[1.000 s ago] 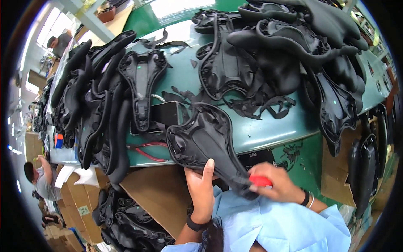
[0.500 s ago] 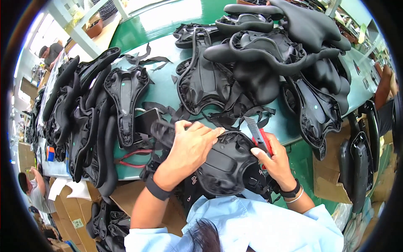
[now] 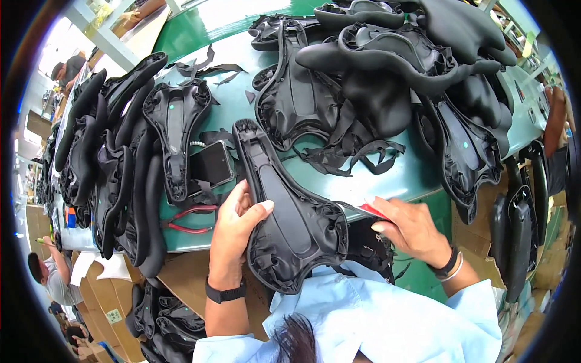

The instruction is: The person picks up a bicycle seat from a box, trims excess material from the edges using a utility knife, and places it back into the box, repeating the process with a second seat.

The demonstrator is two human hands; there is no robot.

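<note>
My left hand [image 3: 233,227] grips a black bicycle saddle [image 3: 290,218] by its left edge, thumb on top. The saddle lies underside up in front of me, its narrow nose pointing away and its wide end near my shirt. Its cover edge is gathered in folds along the rim. In my right hand [image 3: 417,233] is a red-handled utility knife [image 3: 374,211], fingers wrapped round it. The blade points left at the saddle's right edge; whether it touches the cover there I cannot tell.
More saddles lie in a heap [image 3: 387,66] at the back right and in a row [image 3: 115,163] at the left. Black fabric scraps [image 3: 363,154], a phone [image 3: 212,164] and red-handled pliers [image 3: 190,219] are on the green table. Cardboard boxes [image 3: 478,242] stand beside it.
The saddle has turned so its nose points away from me. My left hand has shifted from across it to its left edge. The knife has swung from pointing up to pointing left.
</note>
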